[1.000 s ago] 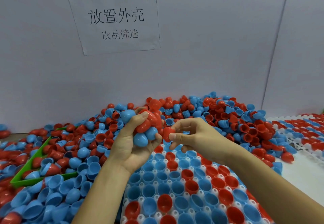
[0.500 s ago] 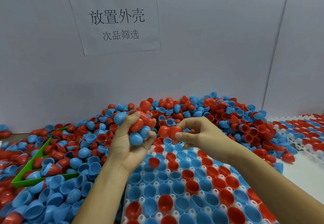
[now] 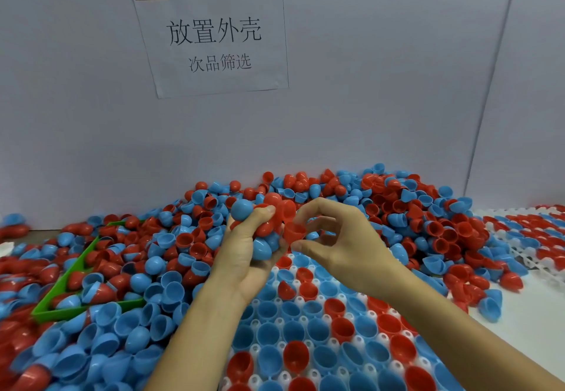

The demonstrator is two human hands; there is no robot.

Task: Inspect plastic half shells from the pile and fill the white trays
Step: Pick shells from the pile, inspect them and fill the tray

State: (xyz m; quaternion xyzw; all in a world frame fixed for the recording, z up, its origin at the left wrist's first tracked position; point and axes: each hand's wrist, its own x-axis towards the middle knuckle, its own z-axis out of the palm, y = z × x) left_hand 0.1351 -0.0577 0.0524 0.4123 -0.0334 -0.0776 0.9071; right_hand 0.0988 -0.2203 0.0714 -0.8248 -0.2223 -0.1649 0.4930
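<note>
My left hand (image 3: 244,256) grips a handful of red and blue half shells (image 3: 269,222), raised above the far end of the white tray (image 3: 308,323). My right hand (image 3: 339,247) pinches one red half shell (image 3: 294,231) between thumb and fingers, its hollow side facing up, right beside the handful. The tray below holds several red and blue shells seated open side up. A big pile of red and blue shells (image 3: 412,207) lies behind and to both sides.
A green tray (image 3: 64,286) half buried in shells sits at the left. A second white tray (image 3: 538,231) filled with shells is at the far right. A grey wall with a paper sign (image 3: 214,39) closes off the back. White tabletop (image 3: 526,329) shows at the right.
Both hands have risen slightly over the tray. The red shell in my right hand has turned hollow side up, and my right fingers have spread more.
</note>
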